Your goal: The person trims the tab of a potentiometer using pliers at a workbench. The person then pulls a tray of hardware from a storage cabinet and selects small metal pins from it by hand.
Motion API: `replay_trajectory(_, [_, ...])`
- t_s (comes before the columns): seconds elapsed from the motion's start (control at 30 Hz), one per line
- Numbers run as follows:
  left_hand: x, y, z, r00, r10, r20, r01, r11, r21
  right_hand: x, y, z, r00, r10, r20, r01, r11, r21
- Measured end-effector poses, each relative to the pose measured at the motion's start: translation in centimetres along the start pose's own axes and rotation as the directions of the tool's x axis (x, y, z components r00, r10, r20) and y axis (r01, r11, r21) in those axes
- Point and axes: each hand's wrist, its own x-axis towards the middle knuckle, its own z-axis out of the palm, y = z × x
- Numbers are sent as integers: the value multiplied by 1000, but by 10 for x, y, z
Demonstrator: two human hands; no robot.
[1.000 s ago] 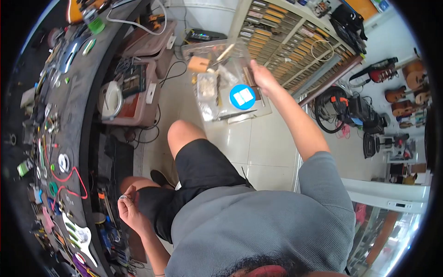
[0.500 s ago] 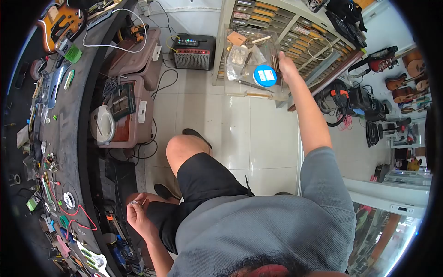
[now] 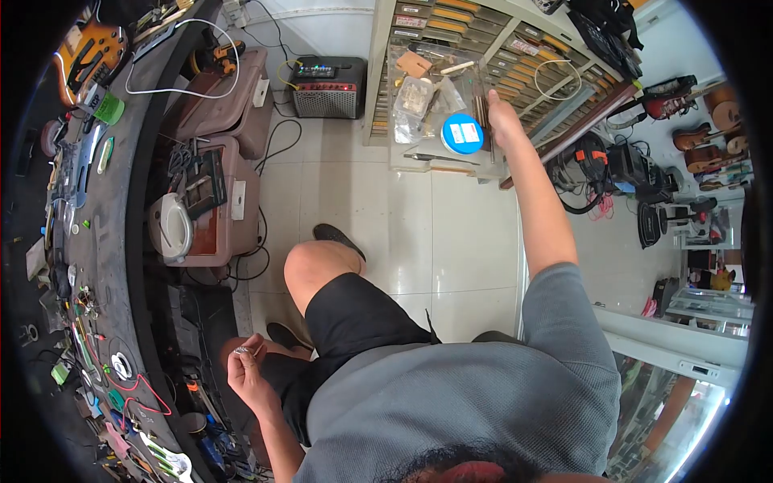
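Note:
At the upper middle, a clear plastic drawer (image 3: pixel 403 161) juts out from the cabinet. Inside it lie a round blue-lidded tub (image 3: pixel 462 134), a dark pen-like tool (image 3: pixel 441 158), a brownish-orange block (image 3: pixel 414 64), clear plastic packets (image 3: pixel 415 98) and several thin rods. My right hand (image 3: pixel 504 121) is closed on the drawer's right side, thumb toward the cabinet; some fingers are hidden. Low on the left, over my thigh, my left hand (image 3: pixel 251 377) pinches a small shiny metal piece (image 3: pixel 241 351), too small to name.
Many small labelled drawers fill the cabinet (image 3: pixel 515 68). A small amplifier (image 3: pixel 328 90) stands on the tiled floor. Along the left runs a cluttered dark workbench (image 3: pixel 121 233), with plastic bins (image 3: pixel 229 193) beside it. Cables trail on the floor. Guitars (image 3: pixel 694 138) hang at the right.
Inside the drawer the pen-like tool has shifted toward its front edge. My left hand has risen slightly and moved right in view. My right hand stays at the drawer's side.

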Motion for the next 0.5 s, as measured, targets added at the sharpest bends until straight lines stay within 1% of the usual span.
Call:
replay_trajectory(0.1, [-1, -1, 5, 1000, 1, 14, -1, 1000, -10, -15, -8, 5, 997, -52, -59, 49, 998, -42])
replay_trajectory(0.2, [-1, -5, 4, 1000, 5, 23, -4, 1000, -3, -34, -29, 13, 998, 36, -44, -35, 999, 19])
replay_trajectory(0.27, [0, -6, 6, 999, 4, 39, -4, 1000, 3, -40, -33, 19, 998, -45, -54, 40, 995, -88])
replay_trajectory(0.3, [0, -7, 7, 999, 1, 45, -1, 1000, 2, -38, -29, 24, 987, -122, -103, 108, 985, -133])
replay_trajectory(0.4, [2, -9, 12, 998, -14, 58, 15, 1000, -3, -18, -17, 27, 986, -102, -131, 83, 986, -147])
replay_trajectory(0.43, [3, -9, 13, 998, -22, 59, 22, 1000, -2, -24, -28, 19, 995, -86, -51, 79, 990, -120])
replay_trajectory(0.5, [4, -10, 13, 997, -16, 76, 16, 1000, 2, -23, -46, 16, 998, -55, -25, 53, 996, -77])
